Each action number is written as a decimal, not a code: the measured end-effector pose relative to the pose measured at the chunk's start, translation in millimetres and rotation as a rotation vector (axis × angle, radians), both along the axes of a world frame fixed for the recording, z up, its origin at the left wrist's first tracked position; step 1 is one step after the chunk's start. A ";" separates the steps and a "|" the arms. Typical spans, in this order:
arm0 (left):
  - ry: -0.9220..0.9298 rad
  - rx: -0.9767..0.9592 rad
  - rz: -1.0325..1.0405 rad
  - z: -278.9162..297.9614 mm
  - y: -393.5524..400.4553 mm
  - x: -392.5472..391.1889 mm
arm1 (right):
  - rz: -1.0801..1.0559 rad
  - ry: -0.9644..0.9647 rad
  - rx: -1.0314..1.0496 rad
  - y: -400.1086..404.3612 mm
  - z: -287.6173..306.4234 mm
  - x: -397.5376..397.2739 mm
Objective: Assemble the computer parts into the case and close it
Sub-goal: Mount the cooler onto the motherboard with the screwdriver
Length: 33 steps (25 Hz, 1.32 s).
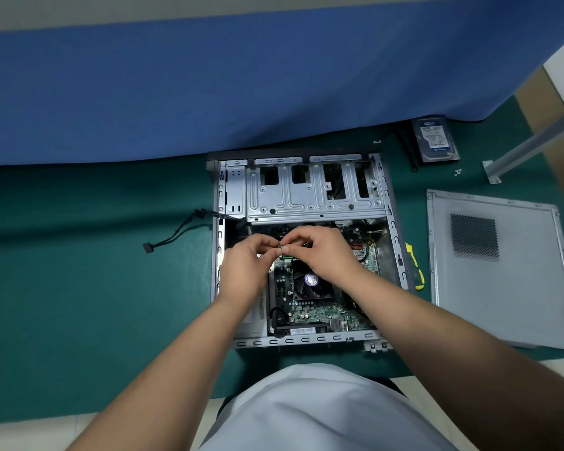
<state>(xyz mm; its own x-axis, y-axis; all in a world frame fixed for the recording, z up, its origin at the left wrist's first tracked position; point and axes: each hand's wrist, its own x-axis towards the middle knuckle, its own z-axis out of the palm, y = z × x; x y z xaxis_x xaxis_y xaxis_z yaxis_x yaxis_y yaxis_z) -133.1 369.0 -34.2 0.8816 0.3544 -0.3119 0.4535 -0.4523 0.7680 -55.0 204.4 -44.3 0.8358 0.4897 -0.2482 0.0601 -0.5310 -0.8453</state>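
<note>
Open case (pixel 385 190) lies flat on the green mat (pixel 79 255), board and fan (pixel 311 283) already inside. Both hands meet over the middle of the case, above the fan. Left hand (pixel 245 265) and right hand (pixel 323 252) each curl their fingertips round one small dark part (pixel 280 246), pinched between them; too small to tell whether plug, clip or screw. Step in hand, by my reading: fitting a small connector onto the board. Next move calls for lining it up and pressing it down gently. Much is left: hard drive (pixel 435 138) sits on the mat beyond the case, loose cable (pixel 176 232) trails off to the left, side panel (pixel 502 268) lies to the right, screwdriver (pixel 415 266) between panel and case.
</note>
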 end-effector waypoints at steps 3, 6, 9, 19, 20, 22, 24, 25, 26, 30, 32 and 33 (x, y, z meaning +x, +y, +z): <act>0.028 0.008 -0.039 0.5 3.7 0.4 | 0.018 -0.087 -0.086 1.8 -0.9 -0.5; 0.034 0.007 -0.069 0.8 5.5 0.6 | 0.032 -0.133 -0.132 2.2 -2.1 -0.2; 0.030 0.056 -0.065 2.0 3.8 0.7 | 0.058 -0.156 -0.149 2.8 -2.0 0.5; 0.053 0.092 -0.086 2.0 2.4 -0.7 | 0.043 -0.133 -0.179 8.1 -2.2 -1.6; 0.049 0.093 -0.102 1.9 3.2 -1.4 | 0.042 -0.123 -0.176 7.8 -2.0 -1.5; 0.013 0.104 -0.155 2.3 8.7 -2.2 | 0.031 -0.112 -0.172 7.7 -2.2 -1.8; -0.055 0.141 -0.211 3.9 18.5 -4.3 | 0.013 -0.123 -0.182 8.6 -4.7 -2.8; -0.105 0.190 -0.231 4.2 24.7 -6.1 | 0.009 -0.137 -0.205 9.9 -7.3 -3.7; -0.164 0.261 -0.243 3.4 31.3 -7.8 | 0.010 -0.149 -0.243 12.0 -10.5 -5.2; -0.311 0.515 -0.284 -2.2 50.4 -9.5 | 0.035 -0.159 -0.426 20.8 -26.4 -13.2; -0.268 0.549 -0.331 -6.9 52.1 -7.1 | 0.048 -0.167 -0.489 25.9 -33.6 -16.4; -0.228 0.557 -0.344 -9.5 51.0 -6.5 | 0.054 -0.171 -0.520 28.3 -36.5 -17.9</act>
<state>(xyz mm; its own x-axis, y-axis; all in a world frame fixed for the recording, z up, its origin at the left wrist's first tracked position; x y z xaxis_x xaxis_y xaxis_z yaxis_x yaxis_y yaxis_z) -139.6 420.0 -43.7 0.9944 0.0969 0.0414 0.0690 -0.8959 0.4388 -72.9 232.8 -80.8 0.8624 0.3821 -0.3322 0.2121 -0.8684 -0.4481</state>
